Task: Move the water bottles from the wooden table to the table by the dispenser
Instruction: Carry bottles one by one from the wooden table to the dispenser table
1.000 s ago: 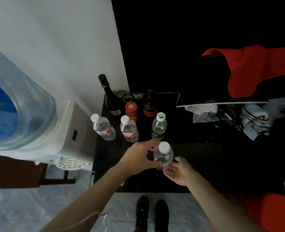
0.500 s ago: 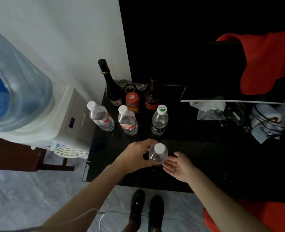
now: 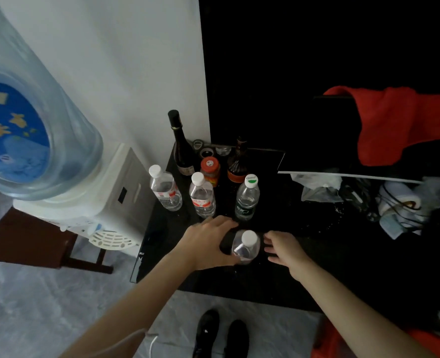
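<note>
Clear water bottle (image 3: 245, 248) upright on black table (image 3: 317, 259), near front edge. Left hand (image 3: 208, 244) wraps bottle's left side, thumb and fingers curled on it. Right hand (image 3: 283, 248) just beside, fingers relaxed, apart from bottle. Three more water bottles (image 3: 202, 196) stand behind, water dispenser (image 3: 92, 197) at left.

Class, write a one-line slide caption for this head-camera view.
Left hand grips a clear water bottle upright on the black table beside the dispenser.
</note>
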`<state>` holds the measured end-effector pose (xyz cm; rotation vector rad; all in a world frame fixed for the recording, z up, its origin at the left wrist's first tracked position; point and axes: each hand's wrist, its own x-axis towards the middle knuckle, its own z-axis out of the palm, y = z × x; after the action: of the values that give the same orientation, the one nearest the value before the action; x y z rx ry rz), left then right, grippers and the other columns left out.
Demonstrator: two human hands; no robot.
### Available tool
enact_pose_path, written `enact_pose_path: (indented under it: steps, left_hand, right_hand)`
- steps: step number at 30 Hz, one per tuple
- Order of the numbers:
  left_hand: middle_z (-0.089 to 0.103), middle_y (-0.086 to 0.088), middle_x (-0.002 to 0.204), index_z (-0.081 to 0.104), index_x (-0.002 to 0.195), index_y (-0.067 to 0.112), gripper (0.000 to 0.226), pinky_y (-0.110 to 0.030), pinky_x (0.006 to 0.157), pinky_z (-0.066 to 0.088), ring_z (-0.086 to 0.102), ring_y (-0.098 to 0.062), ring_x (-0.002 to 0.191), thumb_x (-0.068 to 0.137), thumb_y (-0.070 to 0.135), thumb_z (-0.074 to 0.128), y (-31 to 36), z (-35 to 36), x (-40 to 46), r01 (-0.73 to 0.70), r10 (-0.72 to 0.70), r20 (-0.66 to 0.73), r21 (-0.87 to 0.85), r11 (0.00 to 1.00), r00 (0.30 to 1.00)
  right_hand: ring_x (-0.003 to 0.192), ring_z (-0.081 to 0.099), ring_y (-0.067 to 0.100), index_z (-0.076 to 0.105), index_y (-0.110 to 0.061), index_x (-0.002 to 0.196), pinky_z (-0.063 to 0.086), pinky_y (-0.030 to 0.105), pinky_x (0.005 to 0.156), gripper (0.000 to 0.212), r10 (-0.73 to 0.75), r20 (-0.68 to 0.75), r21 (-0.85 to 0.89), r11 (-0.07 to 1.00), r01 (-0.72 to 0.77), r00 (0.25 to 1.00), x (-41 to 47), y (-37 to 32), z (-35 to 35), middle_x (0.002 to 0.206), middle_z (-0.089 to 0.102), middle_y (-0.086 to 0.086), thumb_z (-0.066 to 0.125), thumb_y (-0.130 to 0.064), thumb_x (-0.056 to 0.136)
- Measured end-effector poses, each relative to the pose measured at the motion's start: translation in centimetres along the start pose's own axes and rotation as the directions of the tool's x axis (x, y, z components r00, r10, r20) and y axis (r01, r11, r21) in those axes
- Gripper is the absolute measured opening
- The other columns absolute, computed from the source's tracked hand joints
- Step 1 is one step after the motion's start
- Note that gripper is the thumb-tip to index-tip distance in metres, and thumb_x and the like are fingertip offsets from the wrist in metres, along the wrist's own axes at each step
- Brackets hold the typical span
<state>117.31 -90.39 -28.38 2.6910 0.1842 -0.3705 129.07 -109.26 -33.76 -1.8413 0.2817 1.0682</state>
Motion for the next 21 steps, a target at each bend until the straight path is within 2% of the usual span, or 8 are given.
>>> enact_pose_path:
  steps: [1, 3, 5, 6, 10, 13, 16, 21]
  left_hand:
    - [0.042, 0.010, 0.156, 0.040, 0.151, 0.034, 0.082, -0.039, 0.103, 0.047, 0.047, -0.015, 0.139, 0.081, 0.075, 0.059, 0.2, -0.7, -0.5, 0.017, -0.016, -0.045, 0.019, 1.000, 0.999]
    - [0.039, 0.010, 0.159, 0.042, 0.150, 0.035, 0.082, -0.039, 0.107, 0.043, 0.043, -0.015, 0.143, 0.081, 0.080, 0.043, 0.5, -2.2, -1.6, 0.065, -0.059, -0.137, 0.040, 0.997, 0.989]
    - [0.032, 0.007, 0.164, 0.041, 0.150, 0.034, 0.077, -0.041, 0.115, 0.037, 0.036, -0.019, 0.148, 0.085, 0.075, 0.045, 0.3, -3.4, -2.9, 0.115, -0.091, -0.241, 0.090, 0.989, 0.966]
    - [0.028, 0.006, 0.166, 0.040, 0.151, 0.034, 0.074, -0.042, 0.119, 0.032, 0.031, -0.020, 0.151, 0.088, 0.071, 0.049, 0.0, -4.0, -3.7, 0.151, -0.113, -0.290, 0.113, 0.982, 0.950]
    - [0.015, 0.003, 0.172, 0.039, 0.153, 0.034, 0.072, -0.044, 0.127, 0.013, 0.015, -0.021, 0.158, 0.090, 0.069, 0.048, -2.0, -6.7, -8.2, 0.355, -0.283, -0.414, 0.106, 0.929, 0.865]
    - [0.009, 0.003, 0.173, 0.038, 0.154, 0.033, 0.073, -0.046, 0.127, 0.002, 0.007, -0.021, 0.159, 0.091, 0.069, 0.046, -4.2, -8.1, -13.1, 0.493, -0.407, -0.473, 0.067, 0.867, 0.781]
    - [0.011, 0.001, 0.173, 0.041, 0.153, 0.030, 0.071, -0.050, 0.127, 0.004, 0.009, -0.024, 0.160, 0.093, 0.068, 0.047, -6.4, -9.0, -19.5, 0.630, -0.539, -0.526, -0.006, 0.776, 0.659]
    - [0.006, 0.003, 0.173, 0.033, 0.157, 0.031, 0.081, -0.052, 0.126, 0.002, 0.005, -0.023, 0.160, 0.088, 0.072, 0.023, -8.9, -8.8, -32.2, 0.810, -0.731, -0.536, -0.140, 0.570, 0.422]
  right_hand:
    - [0.091, 0.062, 0.015, 0.063, -0.025, 0.092, 0.054, 0.035, 0.078, 0.014, -0.099, -0.018, -0.101, 0.990, 0.097, 0.995, -0.9, -0.8, -0.4, 0.109, 0.067, 0.005, 0.051, -0.027, 0.098]
    - [0.088, 0.061, 0.005, 0.066, -0.024, 0.099, 0.052, 0.027, 0.079, 0.016, -0.339, -0.025, -0.347, 0.885, 0.310, 0.940, -2.6, -2.8, -0.9, 0.108, 0.068, -0.003, 0.051, -0.029, 0.097]
    - [0.101, 0.060, 0.003, 0.064, -0.024, 0.120, 0.041, 0.014, 0.074, 0.026, -0.522, 0.012, -0.500, 0.736, 0.457, 0.853, -4.5, -5.2, -0.4, 0.121, 0.064, -0.009, 0.053, -0.029, 0.097]
    - [0.107, 0.058, 0.003, 0.059, -0.025, 0.128, 0.039, 0.012, 0.075, 0.033, -0.582, 0.041, -0.537, 0.672, 0.509, 0.812, -5.4, -6.4, 0.4, 0.126, 0.061, -0.009, 0.054, -0.029, 0.097]
    - [0.116, 0.057, 0.012, 0.050, -0.027, 0.138, 0.051, 0.028, 0.089, 0.043, -0.747, 0.240, -0.659, 0.344, 0.669, 0.620, -9.9, -10.7, 6.2, 0.131, 0.057, -0.005, 0.053, -0.035, 0.095]
    - [0.129, 0.049, 0.017, 0.048, -0.021, 0.141, 0.046, 0.035, 0.102, 0.047, -0.752, 0.428, -0.650, 0.131, 0.749, 0.502, -12.9, -12.8, 11.6, 0.140, 0.052, -0.002, 0.054, -0.032, 0.096]
    - [0.136, 0.043, 0.021, 0.046, -0.018, 0.143, 0.040, 0.039, 0.110, 0.052, -0.689, 0.588, -0.620, -0.048, 0.783, 0.423, -15.9, -13.8, 17.9, 0.147, 0.048, 0.002, 0.055, -0.031, 0.094]
    - [0.134, 0.043, 0.027, 0.043, -0.017, 0.145, 0.038, 0.039, 0.109, 0.058, -0.580, 0.774, -0.491, -0.297, 0.819, 0.254, -22.7, -12.0, 29.2, 0.150, 0.044, 0.006, 0.054, -0.031, 0.090]
